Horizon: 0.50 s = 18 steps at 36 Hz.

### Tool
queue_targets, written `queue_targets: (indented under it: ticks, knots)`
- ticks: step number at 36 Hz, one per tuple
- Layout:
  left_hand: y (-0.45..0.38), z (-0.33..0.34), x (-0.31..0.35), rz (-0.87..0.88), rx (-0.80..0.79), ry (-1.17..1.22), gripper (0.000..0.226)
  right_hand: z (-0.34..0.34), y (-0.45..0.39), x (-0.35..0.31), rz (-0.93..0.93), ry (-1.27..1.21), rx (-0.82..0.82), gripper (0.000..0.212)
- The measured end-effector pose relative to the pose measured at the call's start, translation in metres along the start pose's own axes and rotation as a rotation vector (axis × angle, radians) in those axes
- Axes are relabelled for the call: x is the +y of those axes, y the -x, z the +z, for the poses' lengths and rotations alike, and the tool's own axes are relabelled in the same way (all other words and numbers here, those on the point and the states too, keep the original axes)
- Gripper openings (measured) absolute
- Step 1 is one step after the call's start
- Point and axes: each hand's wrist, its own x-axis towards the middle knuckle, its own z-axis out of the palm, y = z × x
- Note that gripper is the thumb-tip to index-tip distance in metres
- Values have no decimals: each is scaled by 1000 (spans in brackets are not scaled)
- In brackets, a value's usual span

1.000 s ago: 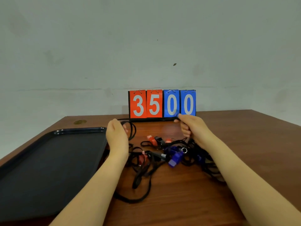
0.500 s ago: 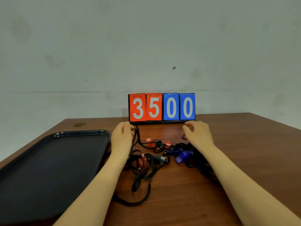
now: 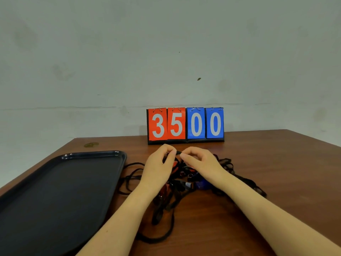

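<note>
Curled hands (image 3: 159, 164), fingertips (image 3: 183, 155) together (on cord (image 3: 178, 152))

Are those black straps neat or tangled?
Tangled: the black fabric straps cross in one heap; left hand and right hand pinch one strand.

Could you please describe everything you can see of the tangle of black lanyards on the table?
The tangle of black lanyards is a loose heap of flat, fabric-looking straps lying on the wooden table, beside the dark tray and in front of the scoreboard. Small metal rings, a blue whistle and reddish pieces sit among the straps. One loop trails toward the near edge. The left hand and right hand pinch a raised strand at the far side.
</note>
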Motion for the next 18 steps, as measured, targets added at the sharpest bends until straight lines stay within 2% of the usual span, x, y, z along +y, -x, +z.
queue_targets:
  ticks: [2,4,8,10,12,14,16,18]
  knots:
    - [0,2,0,1,0,-4,15,-1,0,-2,15,-4,-9,16]
    - [-1,3,1,-20,51,18,12,-6,-1,-5,78,-70,52,24]
    - [-6,-4,0,-113,246,136,27,-31,-7,-4,205,-270,415,30]
    - [-8,-8,2,-184,286,260,33,-47,-6,7,204,15,563,28]
    - [-7,-11,5,-245,283,429,28,-55,-6,21,230,439,553,25]
    - [-6,-11,9,-276,261,534,25,-53,-7,31,237,681,457,26]
    - [-6,-11,12,-286,250,614,27,-45,-7,33,174,725,365,36]
    - [-7,-12,14,-292,253,659,30,-33,-6,26,38,624,265,44]
